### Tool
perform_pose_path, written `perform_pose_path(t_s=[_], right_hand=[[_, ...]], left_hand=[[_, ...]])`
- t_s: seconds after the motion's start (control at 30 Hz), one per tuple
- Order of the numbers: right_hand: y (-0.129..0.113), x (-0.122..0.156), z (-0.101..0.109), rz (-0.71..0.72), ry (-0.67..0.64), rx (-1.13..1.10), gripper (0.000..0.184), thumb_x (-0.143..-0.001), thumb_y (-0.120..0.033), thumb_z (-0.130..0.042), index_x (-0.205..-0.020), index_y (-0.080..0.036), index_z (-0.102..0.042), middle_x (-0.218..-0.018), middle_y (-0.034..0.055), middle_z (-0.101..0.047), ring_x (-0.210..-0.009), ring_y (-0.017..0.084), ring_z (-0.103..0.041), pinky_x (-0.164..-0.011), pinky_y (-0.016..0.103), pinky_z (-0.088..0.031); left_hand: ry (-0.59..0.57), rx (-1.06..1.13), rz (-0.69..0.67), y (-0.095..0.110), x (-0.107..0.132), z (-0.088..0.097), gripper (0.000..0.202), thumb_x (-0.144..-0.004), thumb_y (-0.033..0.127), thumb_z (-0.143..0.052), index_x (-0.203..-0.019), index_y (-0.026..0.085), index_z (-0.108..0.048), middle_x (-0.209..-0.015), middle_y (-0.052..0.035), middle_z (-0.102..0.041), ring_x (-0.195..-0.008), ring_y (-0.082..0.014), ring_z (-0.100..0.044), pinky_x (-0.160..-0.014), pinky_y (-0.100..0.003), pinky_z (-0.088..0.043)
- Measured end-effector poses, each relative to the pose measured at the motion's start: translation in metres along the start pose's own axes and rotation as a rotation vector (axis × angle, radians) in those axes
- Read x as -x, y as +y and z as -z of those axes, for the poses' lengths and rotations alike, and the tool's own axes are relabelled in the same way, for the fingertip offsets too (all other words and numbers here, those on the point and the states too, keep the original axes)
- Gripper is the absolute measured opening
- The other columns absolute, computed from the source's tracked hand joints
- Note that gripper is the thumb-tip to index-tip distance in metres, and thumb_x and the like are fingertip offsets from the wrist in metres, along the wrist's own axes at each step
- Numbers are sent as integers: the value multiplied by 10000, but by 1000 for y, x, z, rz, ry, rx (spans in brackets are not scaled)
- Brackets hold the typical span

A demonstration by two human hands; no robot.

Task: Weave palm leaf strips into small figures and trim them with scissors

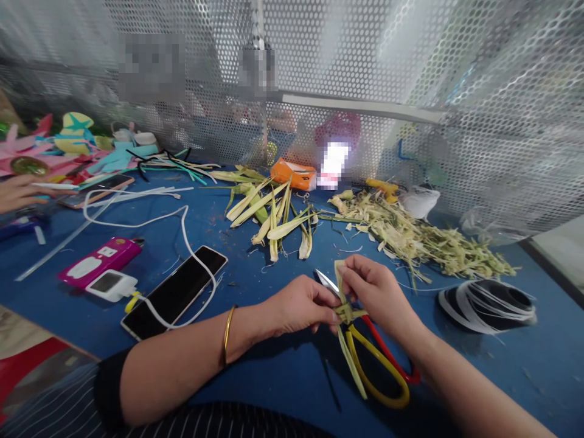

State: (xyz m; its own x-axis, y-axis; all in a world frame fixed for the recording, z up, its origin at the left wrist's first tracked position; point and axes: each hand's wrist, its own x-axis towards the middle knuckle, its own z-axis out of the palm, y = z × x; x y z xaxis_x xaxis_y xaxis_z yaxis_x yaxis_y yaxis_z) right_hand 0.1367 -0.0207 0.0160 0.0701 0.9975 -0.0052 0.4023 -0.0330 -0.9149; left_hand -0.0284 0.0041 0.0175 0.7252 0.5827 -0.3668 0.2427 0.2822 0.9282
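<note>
My left hand [303, 306] pinches a small folded piece of pale green dried leaf [347, 313] between thumb and fingers. From the other side, my right hand [371, 286] grips an upright end of the same leaf strip near its fingertips. One long strip end hangs down toward me. Scissors [376, 401] with one yellow and one red handle lie on the table under the leaf piece; their blade tip shows beyond my left fingers, and the pivot is hidden. Beyond my hands lies a bunch of long leaf strips [269, 210].
A pile of leaf scraps [401, 231] and a spool of white line [486, 306] lie right. Left are a phone [176, 292], a white cable [185, 228] and a magenta device [98, 261]. Another person's hand [20, 193] is at far left. A perforated metal screen [347, 67] stands behind.
</note>
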Motion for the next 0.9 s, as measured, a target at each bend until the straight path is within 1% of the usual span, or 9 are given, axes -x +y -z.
perform_pose_path(t_s=[0.17, 0.33, 0.43, 0.57, 0.67, 0.73, 0.8, 0.83, 0.9], right_hand=[[-2, -2, 0, -40, 68, -225, 320, -841, -449, -587, -650, -196, -535, -585, -5, -617, -505, 122, -568, -555, 255, -461], [-4, -1, -6, -43, 162, -269, 313, -830, -448, -613, -656, -194, -552, -583, -8, -623, -507, 118, -575, -559, 249, -461], [-1, -2, -7, -33, 147, -256, 305, -830, -451, -610, -671, -195, -562, -597, -7, -630, -512, 121, -573, -567, 261, -464], [8, -7, 0, 57, 140, -111, 251, -868, -423, -561, -773, -193, -596, -706, 27, -681, -664, 164, -633, -675, 306, -483], [15, -10, 7, 167, 236, 67, 222, -866, -411, -582, -925, -200, -619, -881, 61, -700, -834, 200, -638, -752, 334, -472], [18, -13, 10, 180, 333, 75, 291, -832, -444, -626, -996, -203, -618, -925, 64, -679, -842, 201, -616, -724, 324, -468], [19, -16, 12, 96, 380, -56, 373, -782, -500, -673, -989, -195, -620, -823, 34, -646, -728, 174, -584, -639, 296, -458], [18, -16, 12, 27, 352, -154, 399, -757, -528, -691, -955, -187, -625, -742, 9, -617, -648, 151, -553, -594, 281, -443], [16, -16, 10, -114, 209, -356, 422, -699, -553, -735, -850, -171, -638, -613, -32, -553, -525, 109, -484, -525, 253, -403]], left_hand=[[-56, -72, -5, -1, -2, 4, 122, -685, 213, -621, -594, 146, -665, -592, 7, -645, -441, -65, -419, -457, -207, -329], [-83, -120, -26, 0, -3, 9, 146, -705, 238, -624, -603, 136, -646, -596, -2, -641, -453, -72, -426, -469, -219, -335], [-90, -94, -30, -2, -3, 8, 151, -715, 241, -620, -603, 141, -636, -595, 1, -634, -460, -72, -428, -482, -222, -336], [30, 63, 12, -2, -4, 3, 93, -682, 211, -628, -623, 141, -645, -558, 7, -604, -493, -77, -456, -507, -214, -343], [119, 174, 15, -1, -5, 3, 92, -667, 225, -663, -649, 135, -668, -557, 4, -599, -501, -71, -459, -516, -208, -333], [178, 220, -9, 0, -7, 4, 106, -670, 236, -679, -653, 131, -675, -563, 5, -597, -492, -60, -447, -517, -204, -321], [229, 257, -26, 1, -8, 6, 110, -684, 233, -677, -660, 126, -679, -569, 4, -597, -482, -52, -442, -519, -202, -322], [247, 271, -30, 1, -9, 7, 99, -692, 220, -669, -674, 124, -685, -574, 4, -601, -476, -49, -441, -520, -202, -326], [262, 286, -31, 1, -9, 8, 84, -707, 190, -648, -706, 122, -698, -583, 2, -609, -473, -49, -449, -526, -202, -341]])
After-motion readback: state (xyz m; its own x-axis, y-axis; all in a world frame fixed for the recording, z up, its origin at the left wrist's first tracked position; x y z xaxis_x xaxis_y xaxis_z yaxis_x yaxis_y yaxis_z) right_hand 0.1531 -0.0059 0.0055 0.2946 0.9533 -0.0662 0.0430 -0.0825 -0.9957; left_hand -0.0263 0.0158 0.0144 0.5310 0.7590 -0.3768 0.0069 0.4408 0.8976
